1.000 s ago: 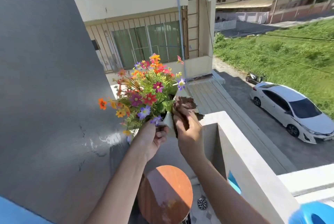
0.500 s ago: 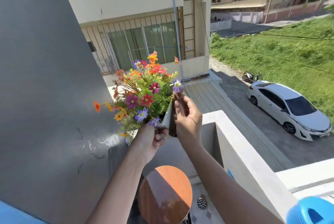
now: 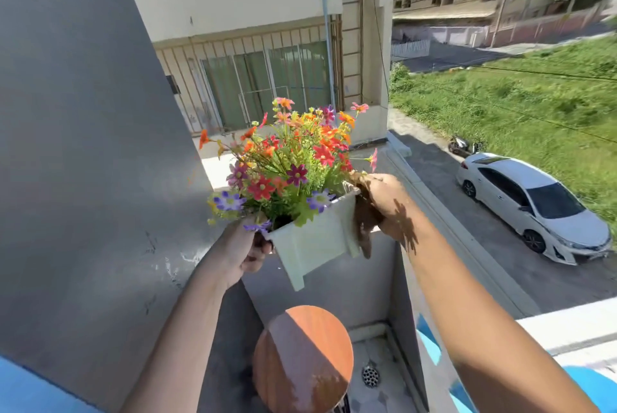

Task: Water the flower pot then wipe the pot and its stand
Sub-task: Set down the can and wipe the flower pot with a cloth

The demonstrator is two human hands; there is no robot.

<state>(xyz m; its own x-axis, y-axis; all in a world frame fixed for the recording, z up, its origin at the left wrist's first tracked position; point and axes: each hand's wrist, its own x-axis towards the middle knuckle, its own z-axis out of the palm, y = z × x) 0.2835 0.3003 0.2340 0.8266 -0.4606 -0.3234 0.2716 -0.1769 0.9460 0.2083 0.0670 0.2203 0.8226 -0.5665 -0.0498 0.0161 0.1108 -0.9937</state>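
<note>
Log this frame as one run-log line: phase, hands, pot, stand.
phase: wiping pot | left hand: holds pot aloft, tilted | right hand: brown cloth on pot's side | stand: below, bare

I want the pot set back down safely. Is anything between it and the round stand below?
Nothing visible. The flower pot, tilted and held by the left hand and right hand, hangs above the round stand, whose top is bare.

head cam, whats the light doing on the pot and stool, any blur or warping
Head view: hard sun lights the flowers and right hand, which carries flower shadows; the pot face is shaded; the stool top is half sunlit; wide-angle bending tilts the buildings; edges look slightly smeared.
</note>
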